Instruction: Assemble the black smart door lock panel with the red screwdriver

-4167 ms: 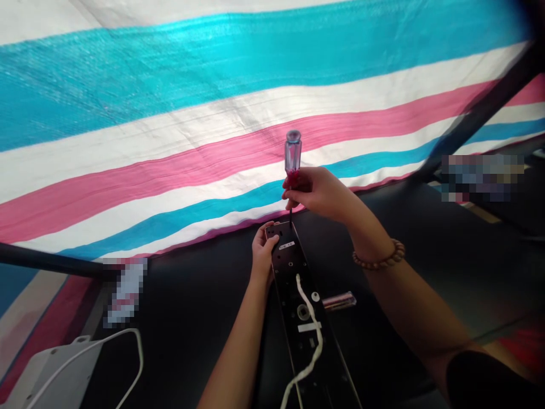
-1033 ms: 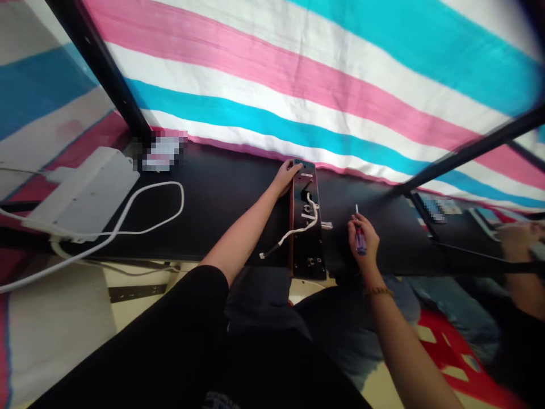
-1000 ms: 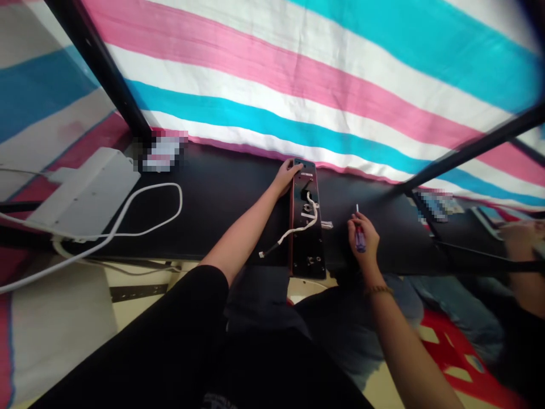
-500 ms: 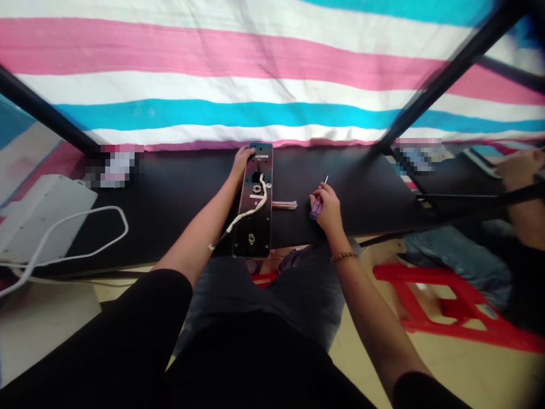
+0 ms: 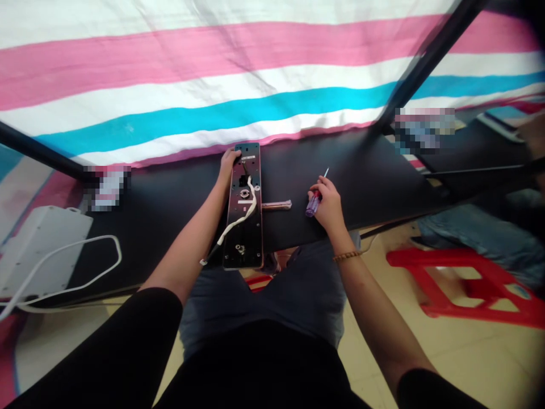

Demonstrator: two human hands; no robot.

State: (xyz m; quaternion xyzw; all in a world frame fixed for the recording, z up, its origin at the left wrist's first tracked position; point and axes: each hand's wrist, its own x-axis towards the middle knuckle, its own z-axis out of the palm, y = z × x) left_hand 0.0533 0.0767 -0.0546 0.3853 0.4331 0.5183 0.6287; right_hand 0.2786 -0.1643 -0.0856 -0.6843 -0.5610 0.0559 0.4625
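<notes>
A long dark metal door-lock backplate [image 5: 243, 250] lies lengthwise on the black tabletop [image 5: 353, 165], with a white cable [image 5: 242, 215] running down its face. My left hand [image 5: 228, 166] grips the plate's far end by its left edge. My right hand [image 5: 326, 207] sits to the right of the plate, closed around a purple-handled screwdriver [image 5: 313, 204] with its thin shaft pointing up and away. Between the plate and that hand lies a metal door lever [image 5: 276, 205], its near part hidden beside the plate.
A white plastic box [image 5: 38, 250] with a looped white cable sits at the table's left. Black metal poles cross a pink, white and blue striped tarp behind. A red plastic stool [image 5: 464, 284] stands on the floor at right, near a seated person's denim-clad leg [image 5: 472, 227].
The screwdriver is no longer upright on the plate; my right hand holds it off to the plate's right. The view has swung down, showing my lap and the floor.
</notes>
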